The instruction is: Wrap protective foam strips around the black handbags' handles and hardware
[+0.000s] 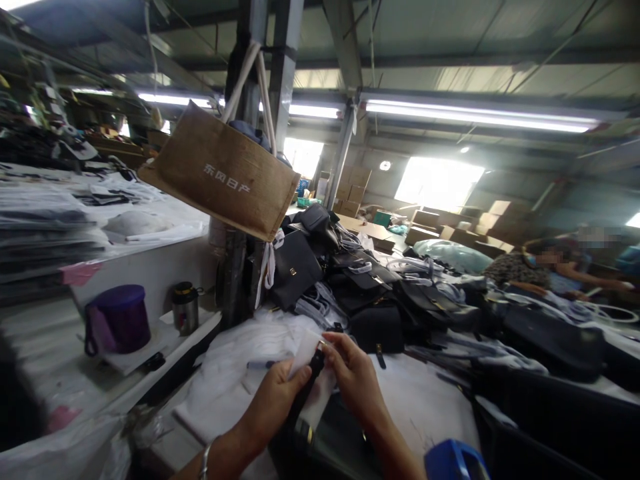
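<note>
While your left hand grasps the black strap and white sheet above the black bag, and your right hand pinches the strap near its metal buckle, please keep it flat, without twist

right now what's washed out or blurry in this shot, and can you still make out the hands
In the head view, the big window is blown out white and the tube light glares; in the head view, the stacked sheets at the picture's left edge look smeared; in the head view, left hand and right hand read clearer.
</note>
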Demonstrator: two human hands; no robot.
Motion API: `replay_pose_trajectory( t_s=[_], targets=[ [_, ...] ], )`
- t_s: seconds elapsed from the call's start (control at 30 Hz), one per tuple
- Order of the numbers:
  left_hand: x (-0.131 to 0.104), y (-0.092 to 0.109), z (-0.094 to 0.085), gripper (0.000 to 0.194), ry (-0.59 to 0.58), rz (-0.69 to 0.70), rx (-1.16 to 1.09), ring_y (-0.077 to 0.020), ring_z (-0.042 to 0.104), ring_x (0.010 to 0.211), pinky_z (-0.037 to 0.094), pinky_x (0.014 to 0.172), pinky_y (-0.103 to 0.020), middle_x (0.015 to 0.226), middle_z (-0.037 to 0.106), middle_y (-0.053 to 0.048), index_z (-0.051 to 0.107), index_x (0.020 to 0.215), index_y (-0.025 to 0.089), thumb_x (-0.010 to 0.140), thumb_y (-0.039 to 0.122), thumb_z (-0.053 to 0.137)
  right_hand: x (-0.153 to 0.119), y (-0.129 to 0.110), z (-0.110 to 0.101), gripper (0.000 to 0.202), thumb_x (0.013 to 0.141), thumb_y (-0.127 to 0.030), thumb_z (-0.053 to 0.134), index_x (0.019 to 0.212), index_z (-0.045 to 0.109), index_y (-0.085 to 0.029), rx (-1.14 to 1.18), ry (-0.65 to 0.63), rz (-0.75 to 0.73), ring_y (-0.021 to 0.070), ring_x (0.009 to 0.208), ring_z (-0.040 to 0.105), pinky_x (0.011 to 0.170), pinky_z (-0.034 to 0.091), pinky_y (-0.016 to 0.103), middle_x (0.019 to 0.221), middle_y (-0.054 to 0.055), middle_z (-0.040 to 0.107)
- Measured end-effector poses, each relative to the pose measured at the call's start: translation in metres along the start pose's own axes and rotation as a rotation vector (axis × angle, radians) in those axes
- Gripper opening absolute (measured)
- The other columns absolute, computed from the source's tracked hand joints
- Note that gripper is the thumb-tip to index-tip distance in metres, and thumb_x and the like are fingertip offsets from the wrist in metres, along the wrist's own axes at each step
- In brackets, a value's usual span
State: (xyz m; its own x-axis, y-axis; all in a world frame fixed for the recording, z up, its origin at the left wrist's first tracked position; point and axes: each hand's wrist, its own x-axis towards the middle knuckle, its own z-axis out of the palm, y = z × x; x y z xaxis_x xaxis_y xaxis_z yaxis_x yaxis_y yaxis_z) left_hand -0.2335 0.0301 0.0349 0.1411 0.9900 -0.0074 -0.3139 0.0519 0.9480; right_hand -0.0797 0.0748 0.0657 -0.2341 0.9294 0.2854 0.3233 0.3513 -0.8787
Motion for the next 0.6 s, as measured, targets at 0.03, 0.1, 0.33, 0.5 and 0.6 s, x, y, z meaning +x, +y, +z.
replay_pose_trajectory(
  t_s=[0.03,0.1,0.33,0.5,0.6],
  targets=[
    [-0.001,-0.002,0.001,0.04,0.014,0.012,0.025,-0.0175,0.06,0.071,0.046,0.066,-0.027,0.079,0.07,-0.005,0.068,0.112,0.012,0.087,0.043,0.062,-0.001,0.0,0.0,0.025,0.092,-0.039,0.055,0.106,0.065,-0.022,-0.014,0.0,-0.011,0.0167,0.072,0.059,0.064,0.043,0.024,0.078,0.0,0.066],
    [-0.002,-0.007,0.002,0.041,0.056,0.052,0.091,-0.0187,0.061,0.075,0.047,0.07,-0.028,0.084,0.071,-0.005,0.067,0.115,0.014,0.089,0.045,0.059,-0.002,-0.001,0.001,0.021,0.093,-0.036,0.054,0.105,0.065,-0.022,-0.042,-0.003,-0.029,0.0161,0.07,0.059,0.063,0.042,0.024,0.077,-0.001,0.065],
    [-0.004,-0.019,0.008,0.046,0.177,0.14,0.227,-0.0241,0.064,0.09,0.049,0.081,-0.031,0.1,0.073,-0.007,0.065,0.121,0.016,0.091,0.049,0.052,-0.002,-0.001,0.006,0.016,0.094,-0.027,0.049,0.102,0.063,-0.023,-0.065,0.005,-0.08,0.0154,0.074,0.062,0.067,0.042,0.023,0.083,-0.002,0.068],
    [-0.007,-0.02,0.009,0.045,0.209,0.176,0.275,-0.0248,0.064,0.097,0.047,0.088,-0.031,0.107,0.072,-0.006,0.062,0.125,0.017,0.092,0.047,0.051,-0.004,0.003,0.007,0.017,0.095,-0.028,0.048,0.102,0.063,-0.024,-0.068,0.016,-0.087,0.015,0.072,0.062,0.066,0.042,0.022,0.08,-0.003,0.068],
    [-0.007,-0.019,0.01,0.045,0.205,0.168,0.291,-0.0246,0.063,0.099,0.046,0.09,-0.032,0.108,0.072,-0.006,0.063,0.124,0.017,0.093,0.047,0.05,-0.005,0.004,0.008,0.018,0.095,-0.029,0.048,0.1,0.064,-0.023,-0.074,0.033,-0.087,0.0153,0.073,0.062,0.065,0.042,0.023,0.081,-0.002,0.068]
  ],
)
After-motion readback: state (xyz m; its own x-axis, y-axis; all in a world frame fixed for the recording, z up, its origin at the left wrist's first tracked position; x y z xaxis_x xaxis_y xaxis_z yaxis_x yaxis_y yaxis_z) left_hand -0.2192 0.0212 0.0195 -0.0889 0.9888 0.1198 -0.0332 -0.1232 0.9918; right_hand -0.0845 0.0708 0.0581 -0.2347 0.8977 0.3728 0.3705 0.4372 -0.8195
